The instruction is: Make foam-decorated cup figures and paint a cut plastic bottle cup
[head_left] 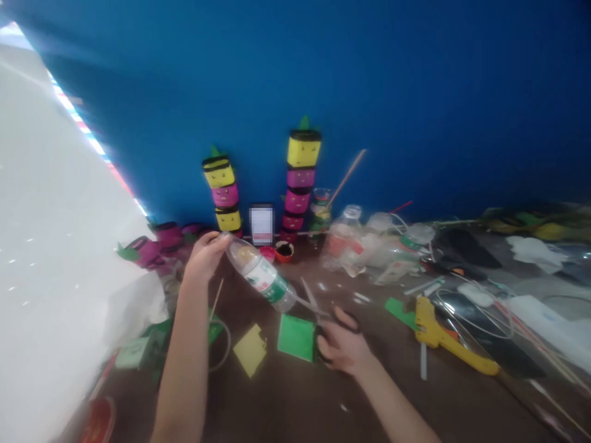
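Note:
My left hand (207,253) is closed around the neck end of a clear plastic bottle (261,274) with a green and white label, tilted down to the right. In my right hand (341,341) are black-handled scissors (311,301), their blades apart and one blade close to the bottle's base; whether it touches is unclear. Below the bottle lie a green square sheet (296,337) and a yellow piece of paper (250,351) with a cut edge.
Two stacks of yellow and purple faced pots, left (225,195) and right (297,200), stand by the blue wall. A yellow glue gun (450,341) lies right. Plastic bottles (344,237), cables and sticks crowd the right; purple pots (145,251) and a plastic bag (138,303) are left.

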`<state>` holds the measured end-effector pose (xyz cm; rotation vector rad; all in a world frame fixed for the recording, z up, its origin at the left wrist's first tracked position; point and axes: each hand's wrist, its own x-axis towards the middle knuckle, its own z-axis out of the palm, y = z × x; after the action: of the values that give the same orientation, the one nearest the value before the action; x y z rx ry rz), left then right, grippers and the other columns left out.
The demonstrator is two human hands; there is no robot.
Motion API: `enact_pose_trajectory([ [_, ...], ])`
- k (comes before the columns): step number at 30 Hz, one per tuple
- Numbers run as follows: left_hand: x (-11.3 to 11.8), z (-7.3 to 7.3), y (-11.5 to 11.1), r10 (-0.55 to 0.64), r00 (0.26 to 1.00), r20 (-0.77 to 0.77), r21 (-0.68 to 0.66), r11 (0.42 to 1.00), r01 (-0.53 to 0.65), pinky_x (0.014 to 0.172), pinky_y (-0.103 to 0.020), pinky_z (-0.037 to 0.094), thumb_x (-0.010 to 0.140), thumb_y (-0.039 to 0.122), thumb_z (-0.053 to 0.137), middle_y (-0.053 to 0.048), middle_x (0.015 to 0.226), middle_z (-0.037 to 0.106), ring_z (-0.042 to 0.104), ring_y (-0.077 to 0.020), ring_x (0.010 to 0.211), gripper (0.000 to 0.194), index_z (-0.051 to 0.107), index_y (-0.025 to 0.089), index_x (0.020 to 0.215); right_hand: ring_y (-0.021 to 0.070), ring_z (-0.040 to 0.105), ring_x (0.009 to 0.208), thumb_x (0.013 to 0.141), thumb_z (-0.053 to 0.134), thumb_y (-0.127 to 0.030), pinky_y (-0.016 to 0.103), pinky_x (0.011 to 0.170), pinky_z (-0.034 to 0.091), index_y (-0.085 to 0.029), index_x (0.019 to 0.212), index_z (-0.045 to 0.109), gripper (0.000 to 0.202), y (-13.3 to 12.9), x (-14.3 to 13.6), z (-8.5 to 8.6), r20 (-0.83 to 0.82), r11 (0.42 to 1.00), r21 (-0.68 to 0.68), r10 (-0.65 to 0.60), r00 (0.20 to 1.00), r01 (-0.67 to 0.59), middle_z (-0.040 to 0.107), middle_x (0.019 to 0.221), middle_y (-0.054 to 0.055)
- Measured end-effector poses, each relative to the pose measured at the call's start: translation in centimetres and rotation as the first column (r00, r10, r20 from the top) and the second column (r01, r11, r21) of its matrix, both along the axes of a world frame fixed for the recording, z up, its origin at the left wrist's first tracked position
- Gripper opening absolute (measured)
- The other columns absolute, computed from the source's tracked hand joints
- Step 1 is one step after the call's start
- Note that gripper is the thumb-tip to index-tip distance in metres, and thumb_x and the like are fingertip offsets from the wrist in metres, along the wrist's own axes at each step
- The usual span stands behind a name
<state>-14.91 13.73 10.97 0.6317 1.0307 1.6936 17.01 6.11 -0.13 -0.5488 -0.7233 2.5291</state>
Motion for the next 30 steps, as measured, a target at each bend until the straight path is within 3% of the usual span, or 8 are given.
enact_pose_trajectory([
  [7,1.0,-0.6,0.5,-0.082,0.997,0.013,-0.024,0.996,0.082,0.064,-0.022,0.047,0.048,0.023,0.084,-0.001,0.064,0.065,0.062,-0.0109,0.061,0.034,0.057,0.012,0.066,0.0057,0.027,0.029,0.071,0.043,-0.071,0.019,0.033,0.024,-0.013,0.065,0.060,0.061,-0.1,1.3,0.2,-0.052,0.996,0.038,-0.075,0.996,0.077,0.043,0.038,-0.004],
  [15,1.9,-1.2,1.0,-0.168,0.985,0.027,-0.059,0.984,0.170,0.060,-0.022,0.046,0.049,0.020,0.083,-0.001,0.061,0.063,0.060,-0.0103,0.057,0.035,0.056,0.011,0.069,0.0072,0.029,0.029,0.067,0.051,-0.071,0.019,0.032,0.025,-0.016,0.061,0.057,0.056,-0.1,1.1,-0.2,-0.034,0.996,0.007,-0.090,0.995,0.090,0.046,0.036,-0.003],
  [19,3.8,-1.6,1.0,-0.234,0.972,0.031,-0.072,0.969,0.236,0.059,-0.025,0.046,0.048,0.015,0.084,0.000,0.063,0.063,0.061,-0.0123,0.058,0.041,0.055,0.013,0.077,0.0037,0.026,0.030,0.074,0.050,-0.064,0.016,0.034,0.022,-0.016,0.069,0.059,0.050,0.1,1.0,0.3,0.009,0.996,-0.045,-0.082,0.997,0.082,0.058,0.050,0.000],
  [23,4.9,-1.7,1.1,-0.219,0.975,0.029,-0.059,0.974,0.220,0.063,-0.026,0.046,0.048,0.015,0.084,-0.001,0.066,0.064,0.062,-0.0128,0.060,0.046,0.052,0.014,0.080,0.0026,0.026,0.032,0.072,0.056,-0.062,0.016,0.035,0.022,-0.018,0.071,0.061,0.044,0.1,1.8,1.1,0.029,0.980,-0.054,-0.188,0.982,0.189,0.064,0.058,0.000],
  [27,4.4,-1.8,1.2,-0.185,0.982,0.024,-0.041,0.982,0.186,0.064,-0.026,0.046,0.046,0.016,0.085,0.001,0.065,0.064,0.062,-0.0120,0.060,0.047,0.051,0.015,0.079,0.0037,0.032,0.033,0.067,0.064,-0.058,0.017,0.034,0.024,-0.016,0.067,0.061,0.042,-0.3,2.4,1.1,0.174,0.961,-0.063,-0.255,0.951,0.269,0.061,0.055,0.001],
  [30,3.8,-1.8,1.3,-0.170,0.985,0.018,-0.019,0.985,0.170,0.065,-0.025,0.046,0.046,0.017,0.084,0.002,0.067,0.064,0.062,-0.0114,0.062,0.048,0.051,0.016,0.082,0.0086,0.046,0.041,0.065,0.072,-0.047,0.020,0.037,0.035,-0.019,0.068,0.060,0.031,-0.6,2.7,0.5,0.311,0.928,-0.041,-0.341,0.887,0.371,0.062,0.059,0.002],
])
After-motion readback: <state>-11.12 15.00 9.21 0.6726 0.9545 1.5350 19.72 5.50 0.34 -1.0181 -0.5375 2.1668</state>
